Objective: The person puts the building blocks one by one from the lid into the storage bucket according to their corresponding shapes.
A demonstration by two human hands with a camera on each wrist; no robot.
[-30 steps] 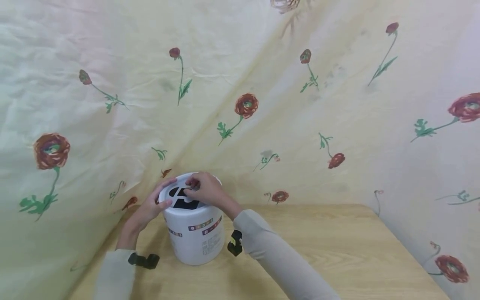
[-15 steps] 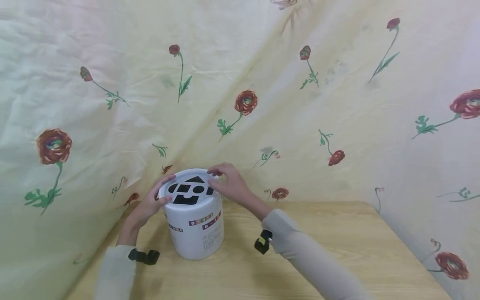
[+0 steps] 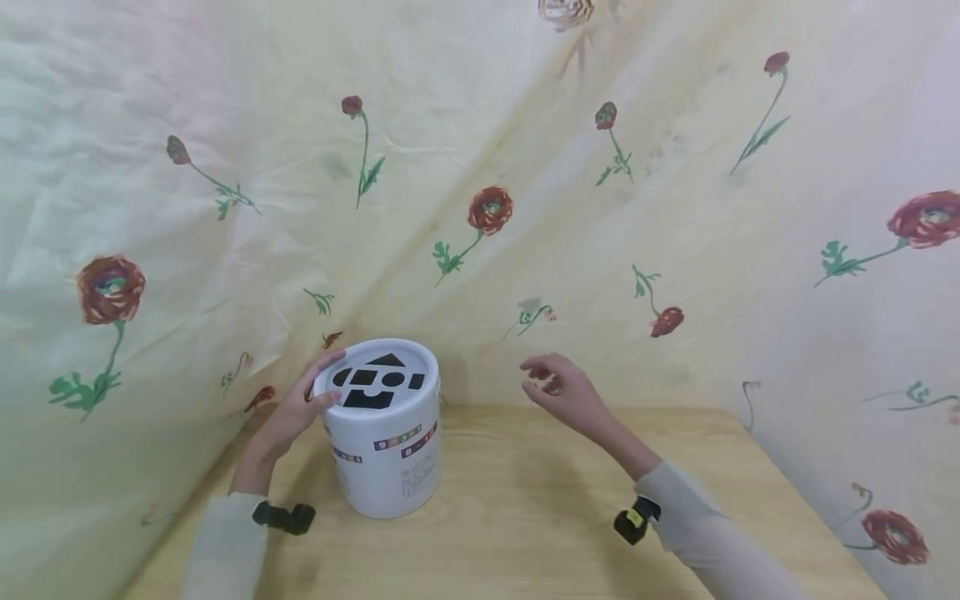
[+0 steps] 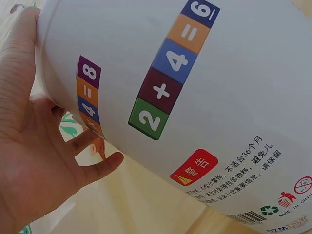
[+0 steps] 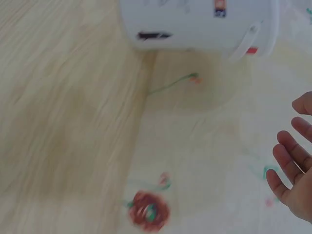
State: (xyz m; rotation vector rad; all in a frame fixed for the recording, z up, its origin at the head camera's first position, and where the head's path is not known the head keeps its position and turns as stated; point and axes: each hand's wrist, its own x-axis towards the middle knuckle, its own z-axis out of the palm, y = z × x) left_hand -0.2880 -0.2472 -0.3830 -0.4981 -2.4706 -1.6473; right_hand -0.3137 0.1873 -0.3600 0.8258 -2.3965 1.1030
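A white plastic bucket (image 3: 384, 467) stands upright on the table, its lid (image 3: 420, 354) on top. Black shapes mark the lid: a triangle, a square, a circle and several others. My left hand (image 3: 298, 408) holds the bucket's left rim, thumb and a fingertip over the lid's edge. In the left wrist view, the left hand (image 4: 44, 161) has its thumb along the rim and its lower fingers spread beside the wall. Off to the right, my right hand (image 3: 566, 390) hovers apart from the bucket with loosely bent fingers and nothing in them.
The wooden table (image 3: 510, 533) ends at the back against a flowered cloth (image 3: 420, 167), which also rises at both sides. A white handle (image 5: 246, 41) hangs at the bucket's side in the right wrist view. Black wrist cameras sit on both sleeves.
My right hand has left the lid and moved well to the right, uncovering the black shapes. The left hand stays on the rim, and the bucket keeps its place.
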